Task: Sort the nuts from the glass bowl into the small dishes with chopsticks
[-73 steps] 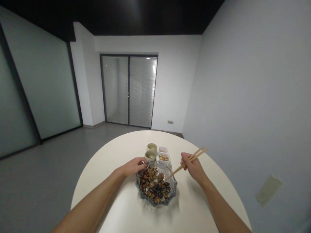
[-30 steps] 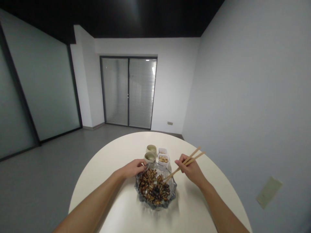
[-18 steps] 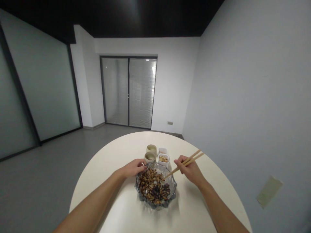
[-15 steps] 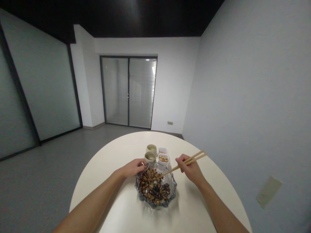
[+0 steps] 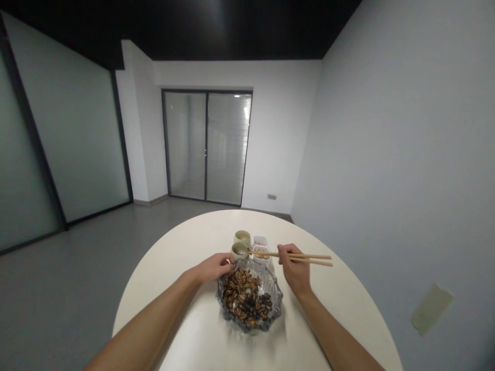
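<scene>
A scalloped clear glass bowl [image 5: 273,289] stands on the table, holding brown striped seeds or nuts [image 5: 242,286] and a darker cluster of small pieces. My left hand [image 5: 217,266] is closed at the bowl's upper left rim, with its fingertips close to the front cup [image 5: 240,251]. In my right hand [image 5: 294,268] is a pair of wooden chopsticks [image 5: 315,256], held nearly level. Their tips reach the front cup's right edge, above a white dish [image 5: 269,254] of pale nuts. Whether the tips pinch a small piece is too small to tell.
Behind the front cup stands a second greenish cup [image 5: 242,236]. Beside it is another white dish [image 5: 260,239] with pinkish contents. All rest on a round white table [image 5: 185,330]. A wall [image 5: 386,154] rises close on the right.
My right hand has swung the chopsticks up from inside the glass bowl to the front cup's edge, turning them more level. My left hand stays at the bowl's rim.
</scene>
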`<action>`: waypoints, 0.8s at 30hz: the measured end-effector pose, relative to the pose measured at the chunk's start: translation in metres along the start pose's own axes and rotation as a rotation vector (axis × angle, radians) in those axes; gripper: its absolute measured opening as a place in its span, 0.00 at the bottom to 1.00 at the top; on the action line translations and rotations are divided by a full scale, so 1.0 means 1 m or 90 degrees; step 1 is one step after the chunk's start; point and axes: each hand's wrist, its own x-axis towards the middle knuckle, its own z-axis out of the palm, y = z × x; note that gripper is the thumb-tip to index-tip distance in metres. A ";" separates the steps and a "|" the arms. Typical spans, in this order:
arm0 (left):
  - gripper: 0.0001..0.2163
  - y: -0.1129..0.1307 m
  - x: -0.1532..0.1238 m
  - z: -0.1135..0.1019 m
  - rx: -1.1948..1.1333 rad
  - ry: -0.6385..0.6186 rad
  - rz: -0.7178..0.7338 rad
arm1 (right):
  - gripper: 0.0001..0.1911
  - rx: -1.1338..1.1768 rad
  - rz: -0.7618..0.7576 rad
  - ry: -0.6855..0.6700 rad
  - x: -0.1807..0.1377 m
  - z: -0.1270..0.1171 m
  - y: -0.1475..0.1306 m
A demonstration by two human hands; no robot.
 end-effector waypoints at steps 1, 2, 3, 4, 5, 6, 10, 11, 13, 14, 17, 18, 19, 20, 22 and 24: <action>0.10 -0.001 0.000 0.000 -0.001 -0.001 0.002 | 0.24 0.000 0.000 0.003 0.000 0.003 0.000; 0.09 -0.002 0.000 0.000 0.000 -0.001 0.003 | 0.24 -0.001 -0.001 0.005 0.000 0.006 0.000; 0.09 -0.003 0.001 0.000 0.001 0.000 0.003 | 0.24 -0.002 -0.002 0.004 0.000 0.008 0.001; 0.10 -0.003 0.001 0.000 0.004 0.001 0.002 | 0.23 -0.002 -0.003 0.001 0.000 0.011 0.001; 0.10 -0.004 0.001 0.000 0.008 0.004 0.001 | 0.23 -0.001 -0.003 -0.007 0.000 0.013 0.002; 0.11 -0.005 0.001 0.000 0.013 0.005 0.000 | 0.23 0.001 -0.001 -0.020 0.000 0.015 0.003; 0.12 -0.003 0.001 -0.001 0.015 0.004 0.004 | 0.21 0.007 0.011 -0.079 0.000 0.019 0.005; 0.12 -0.002 0.000 -0.001 0.011 0.004 0.003 | 0.21 0.008 0.013 -0.088 0.000 0.019 0.005; 0.13 0.000 0.000 -0.001 0.003 0.006 -0.002 | 0.20 0.009 0.012 -0.098 0.000 0.019 0.005; 0.13 0.000 0.000 -0.001 0.001 0.008 -0.007 | 0.20 0.009 0.011 -0.100 0.000 0.017 0.005; 0.13 0.001 0.000 0.000 0.004 0.011 -0.016 | 0.20 0.011 0.011 -0.087 0.000 0.010 0.002; 0.13 0.001 0.000 0.000 0.006 0.010 -0.014 | 0.20 0.010 0.012 -0.079 0.000 0.007 0.001; 0.13 0.000 0.000 -0.001 0.008 0.008 -0.011 | 0.21 0.007 0.013 -0.072 0.000 0.003 0.001; 0.12 0.000 0.000 -0.001 0.009 0.006 -0.007 | 0.21 0.004 0.013 -0.067 0.000 -0.002 0.001; 0.12 -0.001 0.000 -0.001 0.007 0.001 0.001 | 0.22 -0.001 0.014 -0.070 0.001 -0.010 0.001; 0.11 -0.001 0.000 -0.001 0.001 -0.001 0.005 | 0.23 0.005 0.017 -0.092 0.002 -0.017 0.003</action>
